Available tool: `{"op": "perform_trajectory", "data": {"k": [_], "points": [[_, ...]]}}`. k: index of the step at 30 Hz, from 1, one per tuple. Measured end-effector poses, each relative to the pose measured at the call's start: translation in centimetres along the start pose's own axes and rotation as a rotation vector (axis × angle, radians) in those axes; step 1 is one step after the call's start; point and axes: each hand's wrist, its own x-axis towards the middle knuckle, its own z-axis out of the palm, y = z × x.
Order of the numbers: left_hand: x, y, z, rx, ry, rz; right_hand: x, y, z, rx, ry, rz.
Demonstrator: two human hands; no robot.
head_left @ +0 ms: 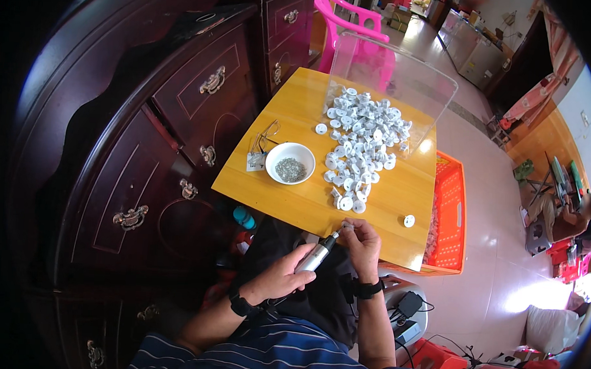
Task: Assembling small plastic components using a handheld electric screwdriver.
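left hand (276,275) grips a driver (318,255); right fingers (353,233) pinch a white part (347,228) at the tabletop (298,100) edge. fastening step; next calls for steady tip alignment.

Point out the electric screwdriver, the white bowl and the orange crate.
electric screwdriver (316,257), head view, silver barrel
white bowl (277,156), head view, left rim
orange crate (452,216), head view, side wall
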Motion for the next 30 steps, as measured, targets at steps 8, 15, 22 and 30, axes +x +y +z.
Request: {"op": "perform_trajectory", "data": {"k": [8,15,22,30], "points": [[-0.2,-0.9,-0.4,-0.136,-0.058,0.010,-0.2,-0.9,-0.6,0.146,0.034,0.077],[-1.2,-1.0,-1.0,-0.082,-0.009,0.015,-0.7,-1.8,-5.4,-0.331,0.244,-0.098],[-1.7,-0.9,-1.2,-0.068,0.010,0.026,-0.8,-4.2,-6.8,-0.709,0.501,-0.344],[-2.4,-1.7,-1.8,-0.072,0.035,0.013,4.2,-8.7,1.3,-0.610,0.118,-0.439]]}}
